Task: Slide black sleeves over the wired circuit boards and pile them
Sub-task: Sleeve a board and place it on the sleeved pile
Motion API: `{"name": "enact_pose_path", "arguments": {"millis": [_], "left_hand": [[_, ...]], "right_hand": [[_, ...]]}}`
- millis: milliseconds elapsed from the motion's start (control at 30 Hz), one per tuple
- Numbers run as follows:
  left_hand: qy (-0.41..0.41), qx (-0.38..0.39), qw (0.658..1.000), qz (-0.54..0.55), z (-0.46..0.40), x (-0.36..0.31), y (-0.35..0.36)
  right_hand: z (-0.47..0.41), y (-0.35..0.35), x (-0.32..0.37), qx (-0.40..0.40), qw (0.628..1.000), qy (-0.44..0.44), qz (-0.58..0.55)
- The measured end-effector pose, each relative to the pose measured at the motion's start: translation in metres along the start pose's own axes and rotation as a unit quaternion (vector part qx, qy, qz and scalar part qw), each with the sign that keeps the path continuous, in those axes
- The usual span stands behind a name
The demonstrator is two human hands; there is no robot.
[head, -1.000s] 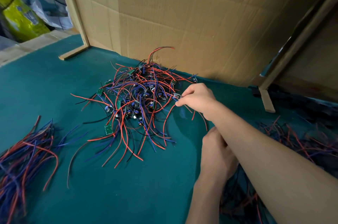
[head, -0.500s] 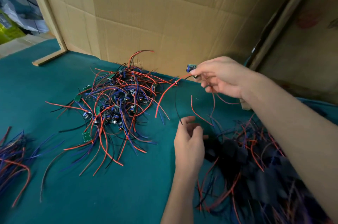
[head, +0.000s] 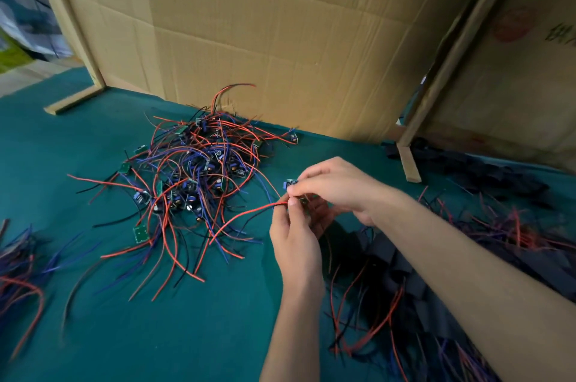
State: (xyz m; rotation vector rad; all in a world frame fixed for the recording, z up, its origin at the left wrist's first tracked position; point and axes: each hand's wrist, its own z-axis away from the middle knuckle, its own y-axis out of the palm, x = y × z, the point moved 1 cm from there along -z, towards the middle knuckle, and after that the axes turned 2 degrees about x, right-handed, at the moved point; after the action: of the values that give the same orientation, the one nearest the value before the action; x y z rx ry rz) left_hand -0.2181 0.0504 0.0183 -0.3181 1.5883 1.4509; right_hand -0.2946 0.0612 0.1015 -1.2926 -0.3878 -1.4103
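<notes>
The right hand (head: 335, 187) pinches a small green circuit board with red and black wires (head: 289, 184) above the teal worktop (head: 187, 335); the left hand (head: 294, 233) pinches its wires just below, perhaps with a black sleeve, though that is hidden. Gather the wires straight, then feed them through first. Half a second ago the hands were apart, the board held higher and farther. The tangled heap of unsleeved boards (head: 199, 176) lies to the left.

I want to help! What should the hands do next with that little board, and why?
Probably feed the trailing red and black wires into a black sleeve. The right hand pinches the small wired circuit board, the left hand pinches its wires, and no sleeve shows on it yet.
</notes>
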Motion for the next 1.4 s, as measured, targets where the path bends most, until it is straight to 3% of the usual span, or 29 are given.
{"name": "enact_pose_path", "arguments": {"millis": [100,200,300,400,533,600,700,833,900,1267,1400], "left_hand": [[-0.005,-0.002,1.0,0.012,-0.003,-0.001,-0.001],[-0.02,-0.007,1.0,0.019,-0.003,0.002,-0.001],[-0.004,0.021,0.999,-0.041,0.0,0.006,0.001],[0.023,0.037,0.993,-0.109,0.002,0.008,0.0],[0.039,0.07,0.978,-0.191,0.005,0.008,-0.002],[0.037,0.09,0.976,-0.196,0.006,0.006,-0.001],[0.043,0.119,0.969,-0.213,0.009,0.003,0.001],[0.035,0.135,0.962,-0.233,0.011,0.006,0.003],[0.033,0.142,0.957,-0.249,0.011,0.008,0.003],[0.06,0.164,0.943,-0.282,0.007,0.008,-0.003],[0.051,0.168,0.948,-0.267,0.005,0.009,-0.003]], "right_hand": [[-0.006,-0.003,0.008,-0.027,0.999,-0.001,0.029],[-0.02,-0.007,0.024,-0.11,0.994,-0.018,0.023],[-0.033,-0.005,0.051,-0.089,0.995,-0.037,-0.031],[-0.044,-0.012,0.078,-0.099,0.99,-0.089,0.046],[-0.046,-0.055,0.084,-0.07,0.985,-0.06,0.146],[-0.042,-0.091,0.069,-0.101,0.963,-0.034,0.249],[-0.033,-0.157,0.015,-0.178,0.89,0.064,0.415],[-0.013,-0.225,-0.085,-0.233,0.838,0.24,0.431],[-0.008,-0.236,-0.122,-0.232,0.831,0.277,0.422],[-0.013,-0.232,-0.147,-0.314,0.835,0.249,0.376],[-0.006,-0.231,-0.139,-0.3,0.815,0.225,0.442]]}}
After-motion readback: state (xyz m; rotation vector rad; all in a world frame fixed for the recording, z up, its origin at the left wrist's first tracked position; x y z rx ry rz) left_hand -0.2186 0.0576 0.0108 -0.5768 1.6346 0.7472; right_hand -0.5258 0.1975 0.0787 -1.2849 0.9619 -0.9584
